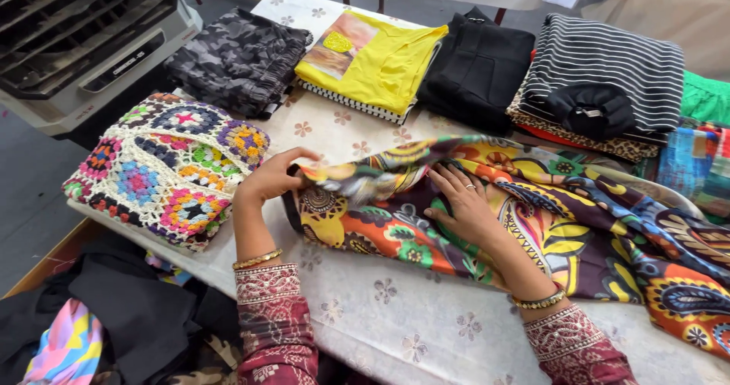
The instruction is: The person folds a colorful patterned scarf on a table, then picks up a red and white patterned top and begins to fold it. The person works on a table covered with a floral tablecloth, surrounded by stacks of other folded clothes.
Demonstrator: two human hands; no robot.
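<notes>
The surface (395,332), under a pale cloth with small flower prints, fills most of the view. Spread over its right half lies the big paisley garment (578,225), all orange, yellow, green and navy swirls, its left end folded over. At the left edge sits a folded crochet piece (163,168) of bright granny squares. Along the far side runs a row of folded clothes: a grey camouflage one (239,58), a yellow top (376,62), a black one (475,69) and a striped black-and-white one (608,65) on its own stack. Now the hands: the right hand (464,206) lies flat on the paisley garment, grip open, fingers spread, pressing it down. The left hand (274,176) pinches the garment's folded left edge, grip closed on the fabric.
</notes>
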